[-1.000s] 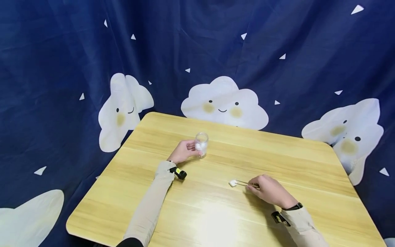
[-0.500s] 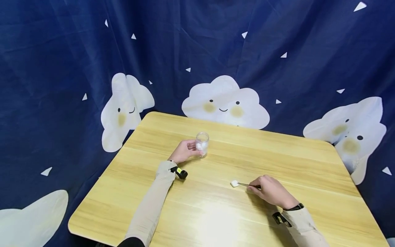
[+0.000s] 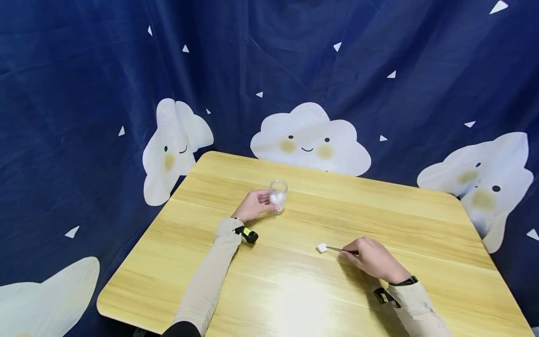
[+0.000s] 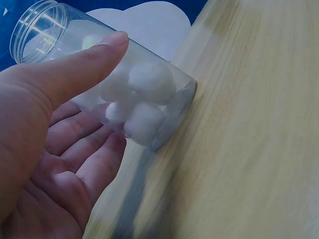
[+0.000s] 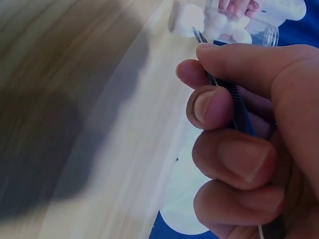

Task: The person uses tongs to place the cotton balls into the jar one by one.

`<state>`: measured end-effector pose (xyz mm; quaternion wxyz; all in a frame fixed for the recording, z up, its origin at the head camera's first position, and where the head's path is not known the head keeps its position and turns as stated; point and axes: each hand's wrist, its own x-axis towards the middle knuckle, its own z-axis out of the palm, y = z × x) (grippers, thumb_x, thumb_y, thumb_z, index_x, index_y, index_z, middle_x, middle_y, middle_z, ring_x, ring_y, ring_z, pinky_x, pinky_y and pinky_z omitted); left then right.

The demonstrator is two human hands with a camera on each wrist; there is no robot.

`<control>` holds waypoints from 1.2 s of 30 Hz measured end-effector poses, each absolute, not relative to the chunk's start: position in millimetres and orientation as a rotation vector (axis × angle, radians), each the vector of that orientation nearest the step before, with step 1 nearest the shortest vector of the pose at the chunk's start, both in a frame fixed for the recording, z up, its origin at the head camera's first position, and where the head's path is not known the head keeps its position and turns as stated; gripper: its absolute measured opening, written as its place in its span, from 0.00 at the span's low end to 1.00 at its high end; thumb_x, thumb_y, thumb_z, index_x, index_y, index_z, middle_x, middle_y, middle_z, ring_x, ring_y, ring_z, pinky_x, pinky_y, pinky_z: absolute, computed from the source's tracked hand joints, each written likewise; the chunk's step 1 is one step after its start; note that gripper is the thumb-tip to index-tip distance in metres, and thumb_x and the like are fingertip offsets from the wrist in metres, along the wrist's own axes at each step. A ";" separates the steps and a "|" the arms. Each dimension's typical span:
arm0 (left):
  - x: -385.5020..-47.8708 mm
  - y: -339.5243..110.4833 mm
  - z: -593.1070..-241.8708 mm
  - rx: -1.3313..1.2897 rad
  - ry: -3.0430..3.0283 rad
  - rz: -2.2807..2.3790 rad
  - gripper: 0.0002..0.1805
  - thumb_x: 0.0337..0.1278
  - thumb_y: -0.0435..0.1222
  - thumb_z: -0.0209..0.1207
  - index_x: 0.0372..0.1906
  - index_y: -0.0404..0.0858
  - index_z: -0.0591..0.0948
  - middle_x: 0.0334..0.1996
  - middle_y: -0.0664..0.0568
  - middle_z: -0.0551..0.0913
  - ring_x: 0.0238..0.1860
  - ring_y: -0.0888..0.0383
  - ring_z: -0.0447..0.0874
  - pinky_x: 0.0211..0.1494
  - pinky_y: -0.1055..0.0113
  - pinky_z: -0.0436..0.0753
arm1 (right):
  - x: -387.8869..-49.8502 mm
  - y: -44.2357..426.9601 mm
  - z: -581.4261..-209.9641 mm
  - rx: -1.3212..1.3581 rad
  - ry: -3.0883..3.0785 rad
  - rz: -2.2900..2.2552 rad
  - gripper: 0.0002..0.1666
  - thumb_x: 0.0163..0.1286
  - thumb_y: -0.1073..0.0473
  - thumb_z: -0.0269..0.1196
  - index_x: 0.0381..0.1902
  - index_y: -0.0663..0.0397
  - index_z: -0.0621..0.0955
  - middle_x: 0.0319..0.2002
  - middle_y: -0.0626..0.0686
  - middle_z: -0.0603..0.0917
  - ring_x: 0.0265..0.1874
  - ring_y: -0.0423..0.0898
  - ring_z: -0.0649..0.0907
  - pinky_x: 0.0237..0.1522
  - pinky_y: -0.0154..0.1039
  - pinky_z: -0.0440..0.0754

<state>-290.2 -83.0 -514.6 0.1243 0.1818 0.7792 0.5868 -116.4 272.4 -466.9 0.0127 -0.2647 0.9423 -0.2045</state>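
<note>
A clear plastic jar [image 3: 278, 187] stands upright and uncapped on the wooden table, with several white cotton balls [image 4: 149, 82] inside. My left hand [image 3: 252, 206] grips its side, thumb on one side and fingers on the other. My right hand [image 3: 372, 257] pinches a pair of dark tweezers [image 3: 343, 250] between thumb and fingers. The tweezers' tips meet the edge of a white cotton piece [image 3: 322, 248], boxy in the head view and fluffy in the right wrist view [image 5: 191, 20]. Whether the piece touches the table, I cannot tell.
The light wooden table [image 3: 236, 290] has rounded corners and a bright glare patch near its front. A dark blue curtain [image 3: 227, 70] with white clouds hangs right behind it. A small black camera sits on each wrist.
The tweezers' tips, spread apart a second ago, have come together at the cotton piece. The left hand and jar stay in place; the head view has shifted slightly.
</note>
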 end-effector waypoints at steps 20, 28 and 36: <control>-292.3 -83.2 -517.5 0.527 2.248 1.716 0.36 0.55 0.35 0.75 0.69 0.33 0.76 0.65 0.38 0.82 0.66 0.45 0.83 0.71 0.60 0.83 | -145.3 266.3 -439.6 -0.841 2.941 -0.682 0.08 0.73 0.60 0.67 0.40 0.53 0.92 0.25 0.45 0.87 0.15 0.27 0.64 0.19 0.26 0.64; -295.2 -82.9 -520.9 0.527 2.269 1.706 0.36 0.55 0.36 0.76 0.69 0.32 0.76 0.64 0.38 0.83 0.65 0.46 0.84 0.69 0.62 0.84 | -165.3 255.6 -418.1 -0.830 2.965 -0.692 0.07 0.73 0.61 0.67 0.40 0.51 0.92 0.23 0.42 0.85 0.15 0.30 0.63 0.18 0.27 0.61; -298.6 -83.2 -524.8 0.535 2.235 1.720 0.36 0.54 0.35 0.76 0.68 0.32 0.77 0.64 0.38 0.83 0.65 0.46 0.84 0.69 0.63 0.83 | -188.2 244.0 -399.7 -0.853 2.971 -0.688 0.08 0.73 0.61 0.66 0.41 0.51 0.92 0.23 0.42 0.85 0.15 0.32 0.64 0.19 0.28 0.60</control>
